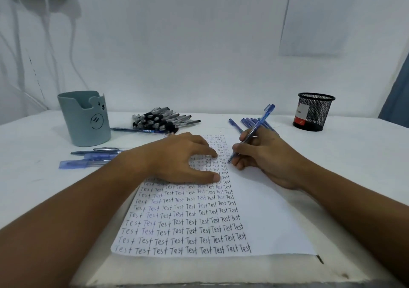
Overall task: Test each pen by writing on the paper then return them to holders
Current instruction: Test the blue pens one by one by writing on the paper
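Fingers (240, 152) of the right hand (267, 157) are pinching a blue pen (254, 130), its tip touching the paper (265, 210) just right of the written columns and its capped end tilting up and away toward the wall. Over on the left hand (177, 157), the fingers are lying spread and fairly straight, pressing flat on the paper's upper left part and gripping nothing; the thumb is reaching out over the words.

That paper is lying on the white worktop (354, 154) in front of the person, its left half filling with rows of "Test" in black and blue ink, its right half sitting bare.

Behind the left hand a pile of black pens (163, 119) is lying on the worktop, with one blue pen stretched along its near edge. Beside the pile, further left, a grey-green holder (85, 119) with a bear face is standing upright. A few blue pens (93, 157) are lying near the holder's foot, partly hidden by the left forearm. Behind the right hand more blue pens (247, 122) are lying in a loose bunch. Well to the right, a black mesh holder (314, 111) is standing upright near the wall. I cannot tell whether either holder has anything inside.

A printed sheet (318, 15) is hanging on the wall above the mesh holder, its text too blurred to read.
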